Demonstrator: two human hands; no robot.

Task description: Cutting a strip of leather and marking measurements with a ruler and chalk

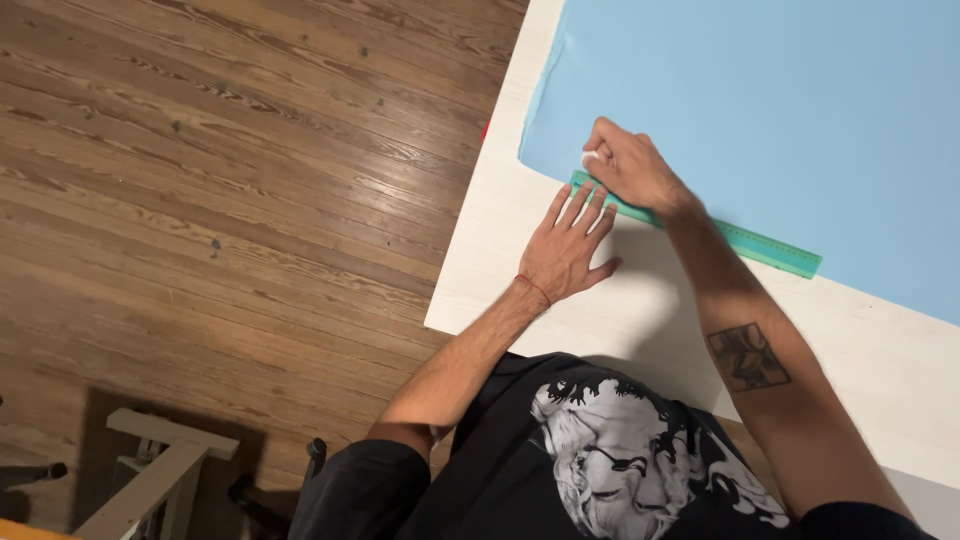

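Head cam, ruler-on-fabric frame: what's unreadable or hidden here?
- Small white object in the right hand: mostly wrapped by the fingers, kind unclear.
- Green ruler: its near end lies under both hands; markings too small.
- Blue sheet: cut off by the top and right edges; fabric or paper unclear.
- Left hand: lies flat, covering the table under it.
- White frame on the floor: cut off by the bottom edge.

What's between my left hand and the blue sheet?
The green ruler lies along the blue sheet edge; the left hand fingertips rest on its end, seen from the head camera.
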